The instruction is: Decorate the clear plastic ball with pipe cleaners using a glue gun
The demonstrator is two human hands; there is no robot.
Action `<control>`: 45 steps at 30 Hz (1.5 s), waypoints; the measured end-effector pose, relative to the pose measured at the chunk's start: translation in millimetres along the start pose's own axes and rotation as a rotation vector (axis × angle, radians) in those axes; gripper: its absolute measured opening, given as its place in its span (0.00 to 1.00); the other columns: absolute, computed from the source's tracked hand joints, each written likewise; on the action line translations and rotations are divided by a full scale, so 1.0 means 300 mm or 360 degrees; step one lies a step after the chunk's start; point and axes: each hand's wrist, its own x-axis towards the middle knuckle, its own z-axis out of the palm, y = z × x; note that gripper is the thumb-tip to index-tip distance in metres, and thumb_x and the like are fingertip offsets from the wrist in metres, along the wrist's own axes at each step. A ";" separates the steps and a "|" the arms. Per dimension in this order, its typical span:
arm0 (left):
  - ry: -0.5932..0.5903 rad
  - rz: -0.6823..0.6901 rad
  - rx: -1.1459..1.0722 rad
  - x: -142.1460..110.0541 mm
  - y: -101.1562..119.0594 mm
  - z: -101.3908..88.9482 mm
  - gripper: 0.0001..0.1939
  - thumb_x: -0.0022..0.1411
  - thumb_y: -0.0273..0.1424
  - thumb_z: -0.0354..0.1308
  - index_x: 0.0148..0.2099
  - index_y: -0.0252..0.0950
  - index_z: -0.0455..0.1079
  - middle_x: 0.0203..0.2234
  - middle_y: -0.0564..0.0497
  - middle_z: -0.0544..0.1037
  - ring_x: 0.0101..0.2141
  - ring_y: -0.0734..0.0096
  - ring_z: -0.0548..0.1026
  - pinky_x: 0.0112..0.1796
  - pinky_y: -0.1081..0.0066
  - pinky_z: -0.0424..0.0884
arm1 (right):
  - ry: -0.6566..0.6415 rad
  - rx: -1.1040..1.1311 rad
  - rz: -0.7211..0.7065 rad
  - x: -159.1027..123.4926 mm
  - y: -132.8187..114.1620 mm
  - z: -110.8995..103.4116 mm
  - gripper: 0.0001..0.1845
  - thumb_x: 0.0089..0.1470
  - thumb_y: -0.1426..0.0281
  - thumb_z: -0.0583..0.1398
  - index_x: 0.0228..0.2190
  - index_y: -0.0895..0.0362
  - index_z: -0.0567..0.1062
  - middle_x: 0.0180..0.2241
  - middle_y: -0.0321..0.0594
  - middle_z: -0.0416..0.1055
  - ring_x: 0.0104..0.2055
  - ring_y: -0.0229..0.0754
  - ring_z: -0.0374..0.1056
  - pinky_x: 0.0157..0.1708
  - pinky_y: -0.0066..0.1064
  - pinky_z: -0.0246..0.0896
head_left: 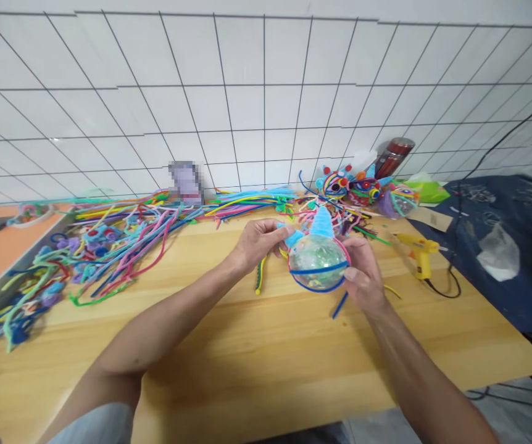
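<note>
Above the wooden table I hold a clear plastic ball between both hands. A blue pipe cleaner crosses its front, and a pink and blue band runs round its edge. Two light blue cones stick up from its top. My left hand pinches the left cone with thumb and fingers. My right hand grips the ball's right side, thumb in front, its other fingers partly hidden behind. Below the ball, a short blue pipe cleaner lies on the table.
Piles of coloured pipe cleaners cover the left and back. Decorated balls and a red-brown flask stand at the back right. A yellow glue gun with a cord lies right, beside dark blue cloth. Someone's hand shows at the far right.
</note>
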 end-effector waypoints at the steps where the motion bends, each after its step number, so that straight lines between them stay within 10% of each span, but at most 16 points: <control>1: -0.0030 -0.0012 -0.0023 -0.002 0.000 -0.002 0.26 0.49 0.52 0.75 0.30 0.34 0.76 0.22 0.51 0.79 0.22 0.74 0.75 0.25 0.74 0.74 | -0.0004 -0.0003 -0.0006 -0.003 0.000 0.001 0.24 0.45 0.55 0.73 0.43 0.46 0.76 0.53 0.40 0.76 0.52 0.52 0.73 0.54 0.47 0.69; 16: -0.0319 0.0168 0.0369 0.057 0.101 -0.093 0.25 0.60 0.54 0.66 0.40 0.35 0.81 0.37 0.46 0.84 0.38 0.65 0.80 0.39 0.70 0.73 | -0.0088 0.0011 0.0093 -0.003 0.005 0.004 0.25 0.43 0.53 0.73 0.42 0.46 0.74 0.49 0.40 0.77 0.54 0.56 0.73 0.54 0.50 0.70; 22: -0.0729 0.0113 0.0454 0.132 0.126 -0.017 0.17 0.56 0.43 0.71 0.28 0.34 0.76 0.22 0.53 0.75 0.26 0.75 0.73 0.31 0.73 0.69 | -0.0148 -0.0022 0.0142 -0.010 0.015 0.015 0.26 0.44 0.53 0.73 0.43 0.46 0.74 0.49 0.40 0.77 0.46 0.51 0.74 0.44 0.43 0.71; 26: -0.0514 0.0247 0.0458 0.124 0.118 -0.009 0.20 0.54 0.46 0.73 0.35 0.34 0.79 0.28 0.50 0.79 0.30 0.70 0.76 0.33 0.71 0.70 | -0.0095 0.0010 0.0137 -0.009 0.022 0.015 0.24 0.45 0.53 0.72 0.42 0.46 0.74 0.44 0.38 0.78 0.42 0.49 0.73 0.40 0.40 0.70; 31: 0.0165 0.0299 0.0094 0.018 0.049 -0.053 0.33 0.61 0.54 0.68 0.62 0.42 0.71 0.59 0.43 0.75 0.56 0.56 0.75 0.52 0.61 0.73 | 0.0105 0.0026 0.0106 -0.004 0.022 0.012 0.26 0.42 0.54 0.71 0.42 0.46 0.72 0.48 0.38 0.76 0.53 0.54 0.72 0.51 0.46 0.69; 37: -0.0218 -0.0249 -0.0564 -0.133 -0.097 0.054 0.56 0.44 0.54 0.79 0.70 0.46 0.61 0.70 0.37 0.64 0.65 0.41 0.70 0.53 0.54 0.77 | 0.0210 -0.0049 -0.0047 -0.009 0.032 0.026 0.28 0.43 0.53 0.71 0.43 0.46 0.70 0.53 0.40 0.74 0.57 0.55 0.70 0.56 0.48 0.67; 45: -0.0025 0.0052 -0.0446 -0.144 -0.135 0.170 0.65 0.41 0.44 0.83 0.74 0.48 0.51 0.72 0.39 0.60 0.67 0.44 0.67 0.59 0.56 0.74 | 0.0235 -0.0052 -0.0190 -0.014 0.068 0.031 0.23 0.50 0.57 0.71 0.46 0.46 0.73 0.51 0.38 0.75 0.55 0.50 0.71 0.56 0.44 0.67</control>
